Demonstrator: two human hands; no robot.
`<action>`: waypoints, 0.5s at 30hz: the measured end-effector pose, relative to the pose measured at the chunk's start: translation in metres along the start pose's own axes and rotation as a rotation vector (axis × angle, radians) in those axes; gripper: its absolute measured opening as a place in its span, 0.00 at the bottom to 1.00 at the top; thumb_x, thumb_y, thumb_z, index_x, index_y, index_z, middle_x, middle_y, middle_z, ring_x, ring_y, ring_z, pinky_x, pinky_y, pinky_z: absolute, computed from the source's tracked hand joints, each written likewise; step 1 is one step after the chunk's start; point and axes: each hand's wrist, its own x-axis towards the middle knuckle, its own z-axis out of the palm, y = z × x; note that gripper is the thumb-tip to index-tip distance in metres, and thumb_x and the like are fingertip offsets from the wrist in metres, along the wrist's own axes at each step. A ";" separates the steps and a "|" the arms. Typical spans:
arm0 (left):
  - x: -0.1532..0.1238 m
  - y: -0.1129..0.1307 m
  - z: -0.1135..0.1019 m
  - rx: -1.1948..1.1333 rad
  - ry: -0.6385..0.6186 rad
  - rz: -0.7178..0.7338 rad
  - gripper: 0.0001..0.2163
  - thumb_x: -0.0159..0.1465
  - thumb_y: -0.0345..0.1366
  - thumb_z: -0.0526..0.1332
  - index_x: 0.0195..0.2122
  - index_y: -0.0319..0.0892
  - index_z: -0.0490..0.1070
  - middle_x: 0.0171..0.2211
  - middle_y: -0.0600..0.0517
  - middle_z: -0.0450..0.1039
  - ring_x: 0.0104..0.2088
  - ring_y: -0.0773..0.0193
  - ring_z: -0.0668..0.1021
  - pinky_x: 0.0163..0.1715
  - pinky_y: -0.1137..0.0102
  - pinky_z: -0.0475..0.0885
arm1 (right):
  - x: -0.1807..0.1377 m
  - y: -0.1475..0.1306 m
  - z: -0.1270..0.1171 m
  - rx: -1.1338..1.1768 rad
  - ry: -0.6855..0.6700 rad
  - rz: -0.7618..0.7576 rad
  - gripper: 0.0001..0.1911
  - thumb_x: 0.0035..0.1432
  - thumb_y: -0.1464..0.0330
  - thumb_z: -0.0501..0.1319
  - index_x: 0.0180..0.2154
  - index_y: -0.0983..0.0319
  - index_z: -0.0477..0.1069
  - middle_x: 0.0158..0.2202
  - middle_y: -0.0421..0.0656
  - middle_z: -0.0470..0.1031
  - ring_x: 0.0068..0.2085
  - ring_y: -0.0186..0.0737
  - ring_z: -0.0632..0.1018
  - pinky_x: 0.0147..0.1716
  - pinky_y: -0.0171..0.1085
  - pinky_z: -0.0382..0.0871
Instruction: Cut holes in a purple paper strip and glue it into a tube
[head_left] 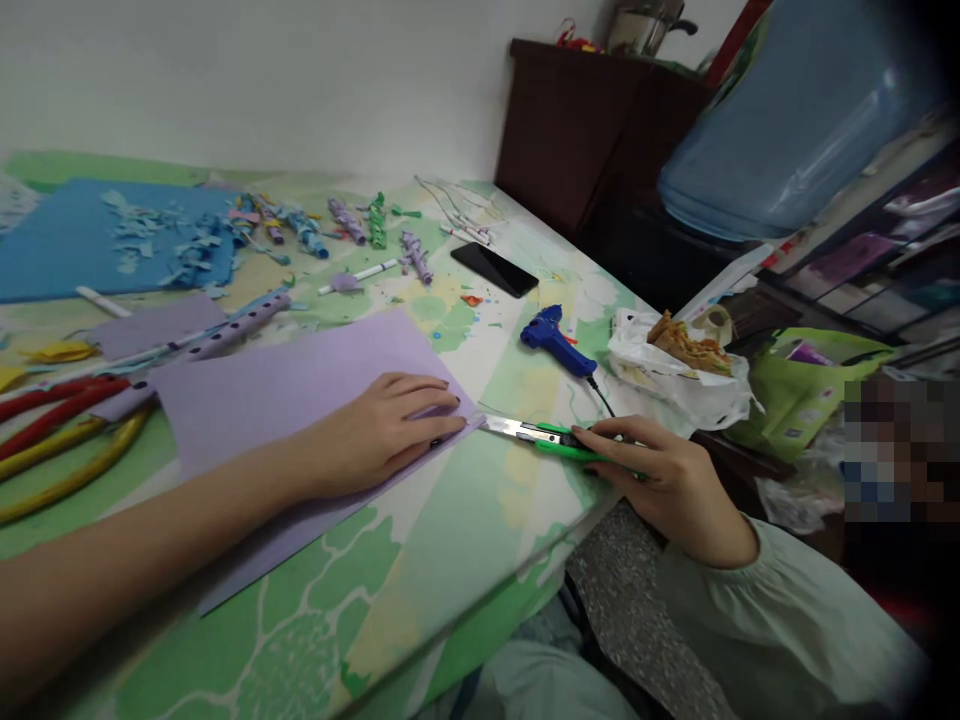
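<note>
A sheet of purple paper [300, 385] lies on the table, and my left hand [405, 420] rests flat on its right part with the fingers stretched toward the corner. My right hand [667, 475] is closed around a green utility knife [555, 440]. Its metal blade is out and points left, with the tip at the paper's right corner, close to my left fingertips. Whether the blade cuts into the sheet I cannot tell. Beyond the knife lies a blue hot glue gun [556, 340], its cord running toward my right hand.
Red- and yellow-handled scissors [67, 440] lie at the left. Behind the paper are a blue sheet [60, 240] with shreds, several rolled paper pieces [416, 257] and a black phone [495, 270]. Food in a white bag [690, 365] sits at the right edge, below a water jug [795, 130].
</note>
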 end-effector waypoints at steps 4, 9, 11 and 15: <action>-0.003 -0.003 0.004 0.039 -0.011 0.023 0.17 0.68 0.31 0.51 0.57 0.44 0.65 0.53 0.43 0.72 0.55 0.50 0.69 0.53 0.51 0.66 | 0.001 -0.001 -0.003 -0.022 -0.010 -0.011 0.13 0.62 0.70 0.58 0.48 0.61 0.75 0.42 0.51 0.76 0.40 0.44 0.78 0.36 0.40 0.76; -0.004 -0.003 0.003 0.074 0.047 0.110 0.15 0.68 0.28 0.50 0.51 0.45 0.71 0.50 0.43 0.74 0.55 0.51 0.71 0.52 0.52 0.68 | 0.003 -0.003 -0.005 -0.051 -0.039 -0.015 0.13 0.63 0.69 0.57 0.48 0.60 0.75 0.42 0.51 0.76 0.40 0.44 0.78 0.35 0.41 0.76; -0.004 -0.002 0.003 0.070 0.065 0.142 0.15 0.68 0.27 0.50 0.49 0.44 0.72 0.48 0.42 0.74 0.55 0.52 0.71 0.53 0.53 0.69 | 0.003 -0.004 -0.005 -0.052 -0.039 -0.012 0.13 0.63 0.69 0.57 0.48 0.59 0.75 0.42 0.50 0.76 0.40 0.44 0.78 0.35 0.41 0.76; -0.003 -0.001 0.003 0.037 0.086 0.150 0.14 0.67 0.26 0.51 0.49 0.41 0.72 0.47 0.42 0.75 0.54 0.52 0.72 0.52 0.55 0.70 | 0.002 -0.005 -0.006 -0.032 -0.041 -0.013 0.13 0.63 0.70 0.56 0.48 0.60 0.75 0.42 0.51 0.75 0.40 0.44 0.78 0.34 0.41 0.75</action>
